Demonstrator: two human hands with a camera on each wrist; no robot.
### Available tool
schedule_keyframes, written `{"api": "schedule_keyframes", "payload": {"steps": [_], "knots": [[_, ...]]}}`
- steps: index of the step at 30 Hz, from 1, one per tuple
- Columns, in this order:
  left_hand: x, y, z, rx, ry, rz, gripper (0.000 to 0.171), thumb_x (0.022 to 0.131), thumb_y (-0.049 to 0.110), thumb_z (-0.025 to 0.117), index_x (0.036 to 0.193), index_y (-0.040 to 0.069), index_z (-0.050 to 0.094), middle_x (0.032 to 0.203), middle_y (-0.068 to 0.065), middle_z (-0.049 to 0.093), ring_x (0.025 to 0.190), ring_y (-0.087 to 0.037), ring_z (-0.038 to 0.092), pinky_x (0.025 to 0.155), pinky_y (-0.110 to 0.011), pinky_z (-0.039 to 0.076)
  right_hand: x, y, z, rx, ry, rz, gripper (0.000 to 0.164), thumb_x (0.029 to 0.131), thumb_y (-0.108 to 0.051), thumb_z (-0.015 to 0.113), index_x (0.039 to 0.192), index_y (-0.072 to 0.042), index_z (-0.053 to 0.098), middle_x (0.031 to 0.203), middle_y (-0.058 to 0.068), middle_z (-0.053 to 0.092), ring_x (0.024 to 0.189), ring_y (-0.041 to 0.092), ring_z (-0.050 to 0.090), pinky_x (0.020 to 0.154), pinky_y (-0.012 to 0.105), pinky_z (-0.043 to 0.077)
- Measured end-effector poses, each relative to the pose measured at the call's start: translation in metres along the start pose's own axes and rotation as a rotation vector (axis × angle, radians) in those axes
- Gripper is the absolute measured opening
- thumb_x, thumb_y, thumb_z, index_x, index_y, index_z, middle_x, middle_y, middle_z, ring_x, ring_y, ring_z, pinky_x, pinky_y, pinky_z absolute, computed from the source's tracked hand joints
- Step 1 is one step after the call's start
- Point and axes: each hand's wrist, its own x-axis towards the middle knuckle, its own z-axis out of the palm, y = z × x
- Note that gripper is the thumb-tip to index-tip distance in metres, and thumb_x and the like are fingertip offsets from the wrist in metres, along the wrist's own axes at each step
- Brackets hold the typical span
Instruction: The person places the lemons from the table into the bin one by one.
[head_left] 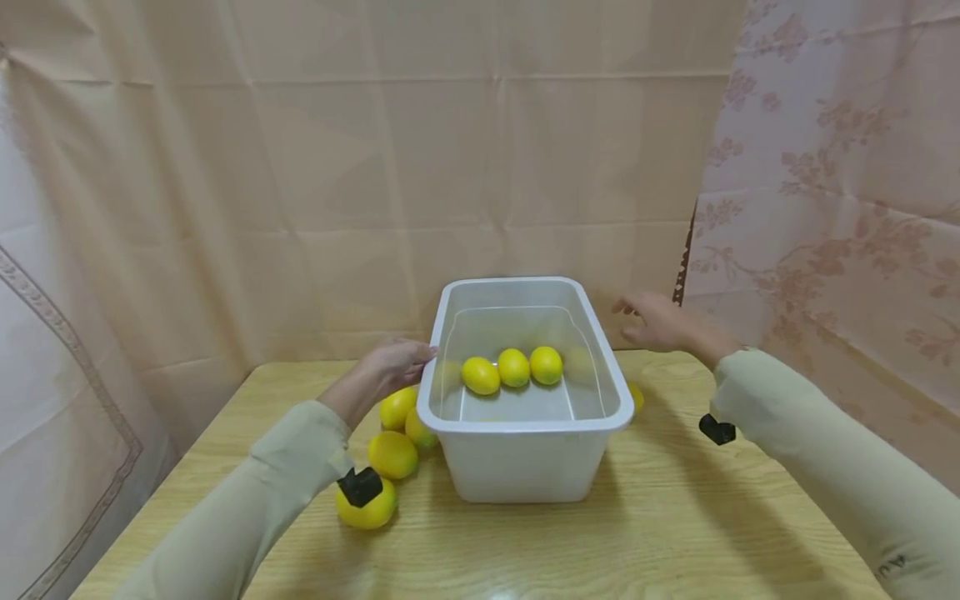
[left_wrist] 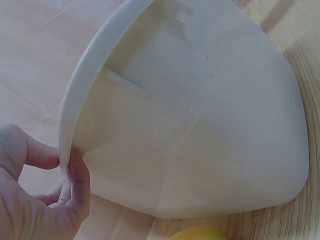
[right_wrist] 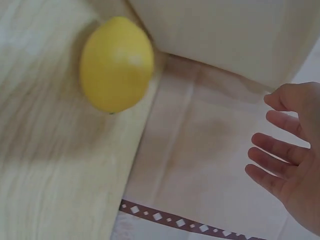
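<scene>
A white plastic tub [head_left: 525,467] stands on the wooden table, with three lemons [head_left: 513,367] lying in a row on its bottom. My left hand [head_left: 390,368] pinches the tub's left rim; in the left wrist view the thumb is on one side of the rim [left_wrist: 75,105] and the fingers on the other. Off the tub's right side, my right hand [head_left: 656,323] hovers with relaxed, spread fingers and holds nothing. A single lemon [right_wrist: 117,65] sits on the table near that hand, mostly hidden behind the tub in the head view.
Several more lemons [head_left: 392,455] lie on the table left of the tub, under my left forearm. Beige cloth [head_left: 337,167] hangs behind the table's back edge, and a flowered curtain [head_left: 847,183] hangs at the right.
</scene>
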Motion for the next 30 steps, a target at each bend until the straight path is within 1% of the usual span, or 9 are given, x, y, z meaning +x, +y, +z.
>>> {"api": "schedule_keyframes", "payload": {"steps": [3,4,10,11,15,18,24,28,30], "knots": [[-0.001,0.001,-0.001,-0.002,0.002,-0.003,0.041,0.096,0.008,0.053,0.132,-0.010,0.046,0.082,0.001,0.060,0.070,-0.004,0.058,0.065,-0.011,0.052,-0.007,0.002,0.005,-0.004,-0.012,-0.019,0.036,0.083,-0.005,0.060,0.116,0.009,0.057,0.114,0.028,0.062,0.107,0.044,0.058,0.091,0.058,0.049],[-0.001,0.001,-0.001,-0.002,0.005,-0.007,0.041,0.097,0.009,0.053,0.132,-0.010,0.046,0.084,0.001,0.061,0.071,-0.004,0.058,0.072,-0.013,0.054,-0.010,0.002,0.006,-0.010,-0.012,-0.027,0.035,0.083,-0.005,0.060,0.116,0.008,0.058,0.114,0.027,0.062,0.107,0.043,0.058,0.091,0.058,0.049],[-0.003,0.001,-0.001,0.002,0.002,-0.024,0.042,0.097,0.010,0.053,0.134,-0.009,0.044,0.091,-0.001,0.060,0.074,-0.005,0.058,0.074,-0.014,0.053,-0.025,0.004,0.014,-0.039,-0.026,-0.059,0.036,0.084,-0.006,0.063,0.117,0.005,0.058,0.115,0.024,0.061,0.110,0.042,0.057,0.093,0.058,0.048],[-0.002,0.001,-0.001,0.003,0.000,-0.024,0.042,0.097,0.010,0.053,0.134,-0.009,0.045,0.090,-0.001,0.060,0.074,-0.005,0.058,0.070,-0.012,0.052,-0.027,0.003,0.015,-0.042,-0.028,-0.062,0.036,0.084,-0.006,0.064,0.117,0.004,0.058,0.116,0.024,0.061,0.111,0.043,0.056,0.094,0.059,0.048],[0.000,0.001,-0.002,0.011,-0.017,-0.013,0.042,0.097,0.009,0.053,0.134,-0.010,0.044,0.090,0.000,0.061,0.076,-0.005,0.059,0.091,-0.020,0.053,-0.036,0.001,0.018,-0.063,-0.016,-0.076,0.037,0.083,-0.007,0.066,0.118,0.003,0.058,0.118,0.022,0.061,0.113,0.043,0.056,0.095,0.059,0.047],[0.000,0.002,-0.002,0.013,-0.016,-0.008,0.043,0.097,0.009,0.052,0.135,-0.010,0.044,0.091,0.000,0.060,0.077,-0.005,0.059,0.104,-0.026,0.048,-0.041,0.001,0.021,-0.074,-0.003,-0.087,0.037,0.084,-0.007,0.067,0.118,0.002,0.058,0.117,0.020,0.061,0.112,0.042,0.056,0.094,0.059,0.048],[0.000,0.001,-0.003,0.008,0.000,-0.016,0.042,0.097,0.009,0.053,0.134,-0.010,0.044,0.095,-0.003,0.061,0.075,-0.005,0.058,0.095,-0.022,0.052,-0.051,0.004,0.035,-0.092,0.001,-0.103,0.039,0.083,-0.009,0.070,0.118,0.001,0.057,0.115,0.019,0.061,0.110,0.039,0.057,0.091,0.056,0.050],[-0.001,0.001,-0.002,0.011,-0.003,-0.018,0.042,0.097,0.010,0.053,0.134,-0.009,0.045,0.094,-0.002,0.060,0.075,-0.005,0.058,0.097,-0.023,0.051,-0.056,0.004,0.043,-0.126,0.015,-0.132,0.040,0.080,-0.008,0.072,0.116,0.001,0.058,0.113,0.019,0.061,0.108,0.039,0.057,0.090,0.055,0.051],[-0.001,0.002,-0.002,0.019,-0.009,-0.011,0.042,0.097,0.011,0.053,0.134,-0.009,0.045,0.092,-0.001,0.060,0.076,-0.005,0.058,0.093,-0.021,0.052,-0.058,0.003,0.045,-0.142,0.025,-0.145,0.041,0.079,-0.007,0.073,0.116,0.000,0.058,0.113,0.019,0.061,0.107,0.038,0.058,0.089,0.054,0.052]]}}
